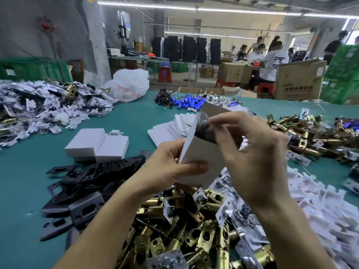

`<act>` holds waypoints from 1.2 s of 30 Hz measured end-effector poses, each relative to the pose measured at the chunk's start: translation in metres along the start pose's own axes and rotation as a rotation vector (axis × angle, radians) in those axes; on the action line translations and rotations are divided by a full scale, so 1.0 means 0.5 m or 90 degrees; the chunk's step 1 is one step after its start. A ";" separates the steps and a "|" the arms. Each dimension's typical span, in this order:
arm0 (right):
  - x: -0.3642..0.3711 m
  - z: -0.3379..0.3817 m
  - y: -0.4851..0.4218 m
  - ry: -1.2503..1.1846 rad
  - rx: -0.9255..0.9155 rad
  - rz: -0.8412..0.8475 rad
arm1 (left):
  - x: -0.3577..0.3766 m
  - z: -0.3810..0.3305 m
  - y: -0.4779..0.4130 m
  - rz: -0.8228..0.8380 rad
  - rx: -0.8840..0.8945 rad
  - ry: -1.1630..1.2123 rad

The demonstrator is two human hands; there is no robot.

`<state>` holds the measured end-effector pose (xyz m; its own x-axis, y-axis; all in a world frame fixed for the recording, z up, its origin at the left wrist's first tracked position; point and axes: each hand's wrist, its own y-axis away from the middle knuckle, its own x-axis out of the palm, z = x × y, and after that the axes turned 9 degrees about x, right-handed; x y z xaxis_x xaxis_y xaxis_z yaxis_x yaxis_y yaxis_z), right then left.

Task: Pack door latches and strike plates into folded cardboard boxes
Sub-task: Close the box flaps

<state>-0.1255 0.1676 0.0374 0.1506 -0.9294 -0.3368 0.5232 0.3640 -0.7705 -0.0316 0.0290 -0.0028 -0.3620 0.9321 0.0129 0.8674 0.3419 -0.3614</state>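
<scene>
Brass door latches [186,226] lay heaped nearest on the teal table [25,181], with black strike plates [97,171] fanned just beside them. Above the heap the left hand [169,167] gripped a tilted white cardboard box [202,155] by its lower end, mouth upward. The right hand [250,152] pinched a dark, blurred item [204,125] at that mouth; I couldn't tell what it was. To my eye it wanted feeding in straight, with the box held steady so its walls wouldn't buckle.

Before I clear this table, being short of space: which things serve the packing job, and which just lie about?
Job: open white box, dark packet, brass latches, black strike plates, flat box blanks, closed boxes.
Lying about: blue wired cylinders, white plastic bag.
</scene>
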 end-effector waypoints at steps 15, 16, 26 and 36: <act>-0.019 0.025 0.003 0.304 0.047 0.231 | -0.002 0.007 0.000 -0.005 0.036 0.010; -0.020 0.024 0.003 0.317 0.046 0.232 | -0.002 0.008 0.000 -0.004 0.035 0.000; -0.016 0.031 0.005 0.269 0.059 0.220 | -0.002 0.006 0.000 -0.011 0.050 0.014; -0.028 0.017 -0.004 0.231 0.004 0.343 | 0.006 0.013 0.000 0.014 0.085 -0.010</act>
<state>-0.1217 0.1796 0.0483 0.1004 -0.5366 -0.8378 0.4591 0.7721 -0.4395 -0.0348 0.0310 -0.0090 -0.3498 0.9368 -0.0099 0.8224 0.3020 -0.4822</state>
